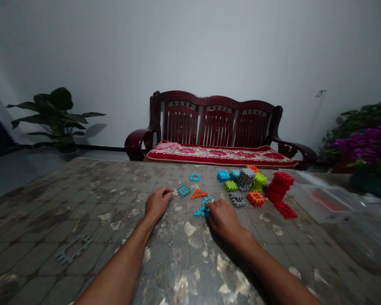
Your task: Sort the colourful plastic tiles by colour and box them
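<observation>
My right hand (222, 217) is closed, its fingertips on the edge of a blue interlocking plastic tile (200, 212) with a triangular look. Just beyond, touching or nearly so, lies a teal-blue tile (206, 198), partly covered by the fingers. An orange triangular tile (198, 193) is beside these. My left hand (158, 203) rests on the table with loosely bent fingers slightly apart and nothing visible in them. Right of its fingertips lies a teal square tile (183, 190) with a lattice centre. Farther back is a blue square frame tile (195, 178).
Stacks of tiles stand at the right: grey (246, 179), lime green (259, 181), orange (256, 198) and a tall red stack (279, 186). Clear plastic boxes (327, 205) sit beyond them. A grey frame tile (73, 249) lies front left. Behind the table (114, 186) is a wooden bench (216, 114).
</observation>
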A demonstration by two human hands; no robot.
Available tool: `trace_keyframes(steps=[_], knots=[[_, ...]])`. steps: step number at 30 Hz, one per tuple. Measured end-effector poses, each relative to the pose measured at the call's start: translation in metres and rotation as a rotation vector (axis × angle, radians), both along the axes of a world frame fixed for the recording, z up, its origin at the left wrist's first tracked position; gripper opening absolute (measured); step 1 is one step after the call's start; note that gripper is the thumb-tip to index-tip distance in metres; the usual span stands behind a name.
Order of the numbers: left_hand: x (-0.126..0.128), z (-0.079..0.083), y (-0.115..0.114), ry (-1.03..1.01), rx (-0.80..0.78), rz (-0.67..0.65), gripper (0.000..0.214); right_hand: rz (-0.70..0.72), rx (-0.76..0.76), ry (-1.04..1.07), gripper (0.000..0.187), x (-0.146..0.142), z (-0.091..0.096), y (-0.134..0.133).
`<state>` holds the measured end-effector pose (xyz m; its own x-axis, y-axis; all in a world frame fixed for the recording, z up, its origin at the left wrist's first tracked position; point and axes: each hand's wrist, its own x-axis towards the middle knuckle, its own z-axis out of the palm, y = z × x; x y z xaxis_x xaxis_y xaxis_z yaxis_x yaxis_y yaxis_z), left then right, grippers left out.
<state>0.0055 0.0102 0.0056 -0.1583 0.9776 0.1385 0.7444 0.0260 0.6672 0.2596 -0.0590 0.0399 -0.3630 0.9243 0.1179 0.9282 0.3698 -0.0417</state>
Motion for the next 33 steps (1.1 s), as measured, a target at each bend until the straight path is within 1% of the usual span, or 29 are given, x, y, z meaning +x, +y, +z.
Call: trace_keyframes(steps=[4, 7, 9, 11, 14, 17, 20, 22, 29, 33], knots=[[0.0, -0.001, 0.0, 0.004, 0.005, 0.01, 0.025, 0.042, 0.023, 0.109, 0.024, 0.01, -0.003, 0.001], [0.001, 0.001, -0.001, -0.003, 0.011, 0.009, 0.024, 0.047, 0.07, 0.257, 0.025, 0.024, 0.001, 0.007], [0.001, 0.003, -0.002, -0.001, 0.002, 0.011, 0.025, -0.008, 0.104, 0.334, 0.024, 0.035, 0.009, 0.018], [0.002, 0.005, -0.003, 0.001, -0.012, 0.017, 0.025, -0.111, 0.129, 0.371, 0.021, 0.046, 0.018, 0.035], [0.002, 0.006, -0.003, -0.006, -0.015, 0.018, 0.025, -0.307, 0.149, 0.321, 0.019, 0.059, 0.029, 0.064], [0.002, 0.004, -0.002, -0.015, -0.007, 0.012, 0.024, -0.423, 0.145, 0.177, 0.021, 0.062, 0.035, 0.088], [0.001, 0.002, -0.001, -0.015, 0.003, 0.011, 0.024, -0.469, 0.124, 0.054, 0.026, 0.058, 0.034, 0.104], [0.001, 0.001, -0.001, -0.016, 0.009, 0.014, 0.024, -0.492, 0.118, 0.021, 0.029, 0.054, 0.032, 0.111], [0.001, 0.0, -0.001, -0.044, 0.015, 0.009, 0.023, -0.566, 0.118, 0.023, 0.034, 0.05, 0.026, 0.13], [0.0, -0.002, 0.0, -0.047, 0.007, 0.012, 0.024, -0.585, 0.113, 0.031, 0.034, 0.052, 0.024, 0.134]])
